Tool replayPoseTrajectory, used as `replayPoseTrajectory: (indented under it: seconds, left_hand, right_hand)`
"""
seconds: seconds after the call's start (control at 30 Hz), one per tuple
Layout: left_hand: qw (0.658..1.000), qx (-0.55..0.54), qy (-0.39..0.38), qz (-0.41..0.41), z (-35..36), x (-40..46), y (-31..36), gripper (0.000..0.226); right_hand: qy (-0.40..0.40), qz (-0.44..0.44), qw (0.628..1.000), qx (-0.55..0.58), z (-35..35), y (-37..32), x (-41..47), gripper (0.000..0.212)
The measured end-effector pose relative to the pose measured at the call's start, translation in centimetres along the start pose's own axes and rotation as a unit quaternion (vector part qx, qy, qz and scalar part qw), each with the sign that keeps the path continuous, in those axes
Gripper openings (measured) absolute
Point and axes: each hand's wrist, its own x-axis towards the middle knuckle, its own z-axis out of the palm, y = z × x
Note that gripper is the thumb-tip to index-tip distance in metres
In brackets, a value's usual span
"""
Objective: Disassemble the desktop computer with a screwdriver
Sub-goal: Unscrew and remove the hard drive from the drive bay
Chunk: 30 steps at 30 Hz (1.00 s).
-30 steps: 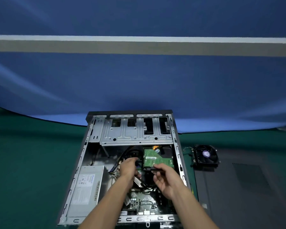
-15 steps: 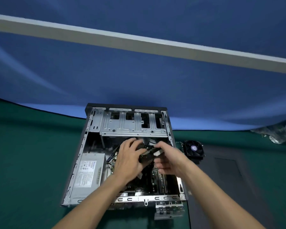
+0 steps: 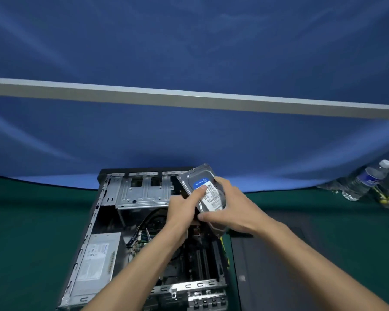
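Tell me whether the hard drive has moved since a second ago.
Yes. The hard drive has come up out of the computer case, flipped label-up, now held by both hands above its far right corner.

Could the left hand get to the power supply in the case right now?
Probably not yet: the left hand and right hand both hold the hard drive. The power supply lies uncovered in the open case, so the path looks free.

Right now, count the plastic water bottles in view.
1 clear: a plastic water bottle lying at the far right on the green table. Blurred clutter beside it may hide more.
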Motion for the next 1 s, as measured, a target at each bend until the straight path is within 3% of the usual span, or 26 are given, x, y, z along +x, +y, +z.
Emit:
replayPoseTrajectory:
  seconds: [0.07, 0.13, 0.2, 0.27, 0.33, 0.47, 0.57, 0.73, 0.9, 1.0]
  left_hand:
    - [1.000, -0.004, -0.020, 0.000, 2.1, -0.4, -0.6, 0.023]
    - [0.998, 0.009, -0.067, 0.008, 3.8, -0.6, -1.6, 0.028]
    - [0.988, 0.127, -0.066, 0.064, 4.8, -0.1, -3.2, 0.043]
    - [0.949, 0.287, 0.010, 0.129, 5.5, 0.7, -5.3, 0.053]
    - [0.910, 0.379, 0.075, 0.148, 6.1, 1.6, -7.5, 0.051]
    - [0.812, 0.553, 0.110, 0.153, 8.0, 2.8, -11.6, 0.031]
    - [0.752, 0.625, 0.126, 0.167, 9.1, 2.7, -13.1, 0.018]
    - [0.739, 0.639, 0.128, 0.168, 9.2, 2.7, -13.3, 0.021]
    - [0.753, 0.625, 0.145, 0.146, 9.2, 2.9, -13.3, 0.025]
    - [0.761, 0.613, 0.152, 0.148, 9.1, 3.1, -13.4, 0.034]
  right_hand:
    - [-0.007, 0.013, 0.998, -0.054, -1.1, 1.5, 0.0, 0.110]
    - [-0.003, 0.030, 0.998, -0.050, -1.9, 3.5, -0.1, 0.106]
    - [0.009, 0.047, 0.998, -0.043, -2.6, 5.7, -0.1, 0.099]
    - [0.027, 0.060, 0.992, -0.110, -3.3, 8.4, 0.1, 0.094]
    - [0.033, 0.063, 0.984, -0.164, -3.9, 11.0, -0.1, 0.092]
    - [-0.007, 0.036, 0.985, -0.167, -4.2, 15.9, -1.4, 0.097]
    - [-0.058, -0.006, 0.974, -0.217, -3.4, 18.9, -2.2, 0.100]
    - [-0.135, -0.052, 0.935, -0.324, -1.2, 22.4, -1.9, 0.100]
    - [-0.176, -0.088, 0.908, -0.371, 0.8, 24.4, 0.0, 0.095]
    - [-0.193, -0.119, 0.875, -0.428, 1.6, 25.3, 1.4, 0.103]
